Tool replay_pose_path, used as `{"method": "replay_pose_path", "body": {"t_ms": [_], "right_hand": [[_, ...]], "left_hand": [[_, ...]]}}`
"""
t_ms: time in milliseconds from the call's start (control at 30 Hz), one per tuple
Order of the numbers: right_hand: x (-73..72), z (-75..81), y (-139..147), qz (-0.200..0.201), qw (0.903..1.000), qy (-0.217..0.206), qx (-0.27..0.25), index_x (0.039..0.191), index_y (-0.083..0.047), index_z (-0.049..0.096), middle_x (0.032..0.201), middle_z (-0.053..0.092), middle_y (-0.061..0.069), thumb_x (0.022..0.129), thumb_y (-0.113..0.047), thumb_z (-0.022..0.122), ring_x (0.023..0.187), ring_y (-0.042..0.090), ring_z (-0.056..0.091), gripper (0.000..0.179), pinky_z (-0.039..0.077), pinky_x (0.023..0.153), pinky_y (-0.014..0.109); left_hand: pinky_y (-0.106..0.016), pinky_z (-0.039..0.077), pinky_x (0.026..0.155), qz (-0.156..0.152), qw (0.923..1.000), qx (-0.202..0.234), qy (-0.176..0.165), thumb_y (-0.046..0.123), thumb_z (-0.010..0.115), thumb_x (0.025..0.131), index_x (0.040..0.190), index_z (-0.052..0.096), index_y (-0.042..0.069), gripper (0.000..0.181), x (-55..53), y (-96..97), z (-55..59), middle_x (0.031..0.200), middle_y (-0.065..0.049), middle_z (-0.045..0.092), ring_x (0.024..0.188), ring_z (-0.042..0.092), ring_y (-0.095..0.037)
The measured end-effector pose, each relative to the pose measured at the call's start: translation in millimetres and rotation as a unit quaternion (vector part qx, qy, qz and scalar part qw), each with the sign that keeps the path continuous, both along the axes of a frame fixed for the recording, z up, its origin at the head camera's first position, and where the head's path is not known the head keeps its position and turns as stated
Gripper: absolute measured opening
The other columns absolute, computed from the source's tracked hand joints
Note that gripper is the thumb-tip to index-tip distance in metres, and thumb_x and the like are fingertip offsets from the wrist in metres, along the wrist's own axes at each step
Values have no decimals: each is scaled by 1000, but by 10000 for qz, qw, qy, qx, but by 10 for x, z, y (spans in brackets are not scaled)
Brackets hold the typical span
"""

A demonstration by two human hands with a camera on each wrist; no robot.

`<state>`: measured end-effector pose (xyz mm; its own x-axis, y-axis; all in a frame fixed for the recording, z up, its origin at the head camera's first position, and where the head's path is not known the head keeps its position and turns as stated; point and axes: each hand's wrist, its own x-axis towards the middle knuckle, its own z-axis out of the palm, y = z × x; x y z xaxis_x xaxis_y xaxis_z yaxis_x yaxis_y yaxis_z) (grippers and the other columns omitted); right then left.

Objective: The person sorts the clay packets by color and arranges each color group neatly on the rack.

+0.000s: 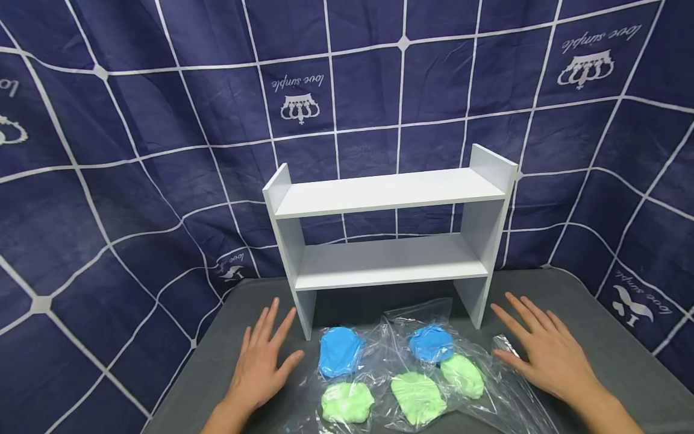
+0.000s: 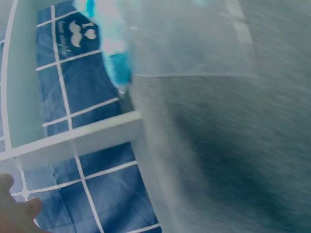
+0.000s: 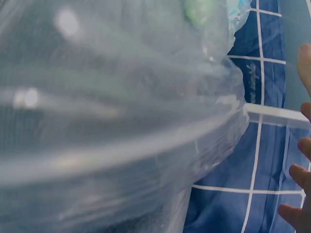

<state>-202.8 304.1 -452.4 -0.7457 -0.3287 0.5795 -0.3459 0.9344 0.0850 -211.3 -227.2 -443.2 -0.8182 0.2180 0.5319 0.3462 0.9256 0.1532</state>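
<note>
My left hand point(image 1: 259, 360), fingers spread, is left of the clear plastic bags on the grey tabletop. The right hand point(image 1: 553, 352) is spread at their right side, its thumb overlapping the edge of the plastic point(image 1: 504, 386). Neither hand holds anything. Inside the bags are two blue lumps, one near the left hand point(image 1: 340, 351) and one at centre right point(image 1: 432, 343). Three pale green lumps lie with them: one at left point(image 1: 347, 402), one in the middle point(image 1: 418, 398) and one at right point(image 1: 463, 375). In the right wrist view, plastic point(image 3: 121, 126) fills much of the picture.
Behind the bags stands a white two-tier shelf point(image 1: 390, 262) with bare boards and raised sides. A dark blue cloth point(image 1: 368, 150) with white grid lines hangs behind and at both sides. Grey covering point(image 1: 200, 386) lies under everything.
</note>
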Motion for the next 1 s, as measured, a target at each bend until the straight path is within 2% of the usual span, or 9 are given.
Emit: {"method": "replay_pose_path", "body": {"t_ms": [67,133,267,333,467,667,833,933,1000], "right_hand": [[7,19,-25,66,10000,-14,-23,148,-27,37,160,23,5,76,-60,67,152,19,4,86,-4,122,51],[9,35,-48,119,9999,-21,-40,148,-26,38,160,23,5,76,-59,68,152,18,4,85,-1,122,51],[-2,63,-96,198,9998,-19,-55,147,-25,39,160,23,4,75,-57,70,152,17,5,85,-8,123,38],[-16,76,-129,248,9997,2,-44,147,-25,40,160,24,4,74,-56,72,151,21,12,85,-1,124,42],[-43,111,-205,349,9994,-24,-53,147,-27,40,158,29,7,73,-56,72,144,31,30,85,23,115,51],[-57,155,-316,511,9985,-70,-186,146,-28,41,153,37,11,72,-55,74,135,35,41,86,32,107,52],[-62,153,-399,621,9976,-202,-242,145,-27,43,154,35,9,71,-55,75,130,36,43,85,36,99,54],[-75,143,-448,663,9971,-246,-289,145,-27,43,154,35,7,71,-57,74,130,36,44,86,38,97,55],[-90,133,-477,666,9969,-265,-329,145,-27,43,153,37,6,72,-60,73,130,35,45,86,40,96,56]], "left_hand": [[-72,25,103,-121,9993,293,172,45,68,83,152,27,33,81,-25,26,66,163,-5,13,146,21,-36],[-72,26,103,-240,9976,529,363,41,68,83,152,27,29,81,-61,46,140,163,-6,14,147,21,-35],[-70,27,103,-476,9936,802,642,42,64,87,153,25,24,78,-151,67,308,163,-8,13,146,22,-37],[-69,28,103,-596,9913,913,741,44,59,90,153,24,23,75,-200,68,395,163,-8,12,145,23,-38],[-67,29,104,-758,9870,1130,852,46,52,94,154,20,22,72,-304,69,575,163,-6,9,145,23,-40],[-68,24,108,-926,9797,1569,839,35,55,95,155,13,24,75,-434,99,909,164,-2,6,148,17,-37],[-65,18,113,-1263,9623,2313,677,23,49,98,156,9,24,71,-511,180,1229,164,4,4,151,9,-27],[-63,19,115,-1557,9441,2855,535,22,43,101,156,6,25,67,-556,228,1423,163,5,3,150,11,-25],[-61,20,116,-1691,9324,3175,350,20,39,102,156,3,23,65,-510,290,1610,163,2,2,150,12,-26]]}}
